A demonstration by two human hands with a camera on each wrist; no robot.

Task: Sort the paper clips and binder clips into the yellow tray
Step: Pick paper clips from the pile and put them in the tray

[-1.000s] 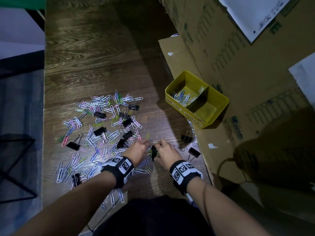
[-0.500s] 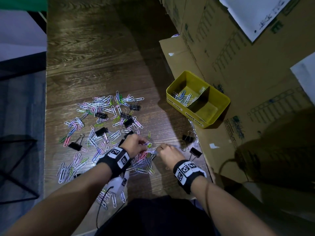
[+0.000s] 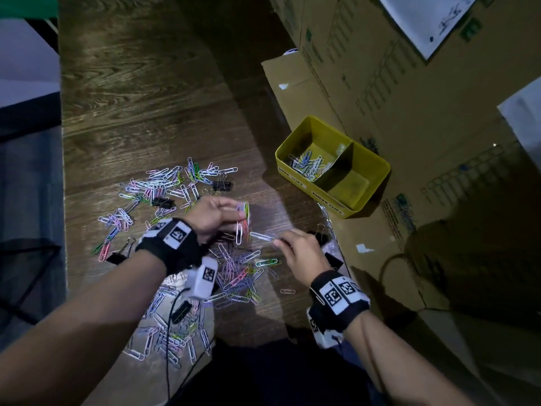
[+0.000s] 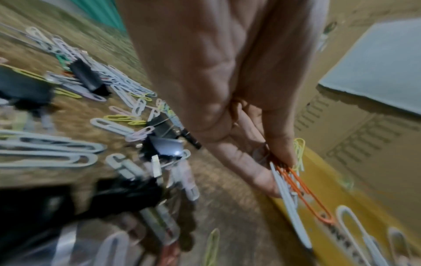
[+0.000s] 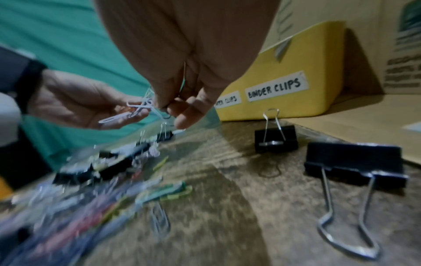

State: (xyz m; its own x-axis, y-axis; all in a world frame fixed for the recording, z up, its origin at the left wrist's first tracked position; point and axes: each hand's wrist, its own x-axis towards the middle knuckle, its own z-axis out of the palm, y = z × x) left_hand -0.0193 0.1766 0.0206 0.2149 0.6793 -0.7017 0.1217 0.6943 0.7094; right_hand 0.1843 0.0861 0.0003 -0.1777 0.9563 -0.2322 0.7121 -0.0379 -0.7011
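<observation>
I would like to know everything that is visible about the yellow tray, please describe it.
The yellow tray is a rectangular box, apparently of plastic, with rounded corners. A dividing wall splits it into two compartments. White labels on its front wall read "BINDER CLIPS" and, partly hidden, "CLIPS". The far-left compartment holds coloured paper clips; the other looks empty. It stands upright on the flattened cardboard, against the cardboard boxes, right of the scattered clips. No hand touches it.

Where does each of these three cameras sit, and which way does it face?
Head: looks down at both forearms, the scattered clips and the yellow plastic tray.
Left wrist: looks along the left hand, which pinches paper clips.
Right wrist: looks along the right hand toward the left hand.
All three show the tray.
</observation>
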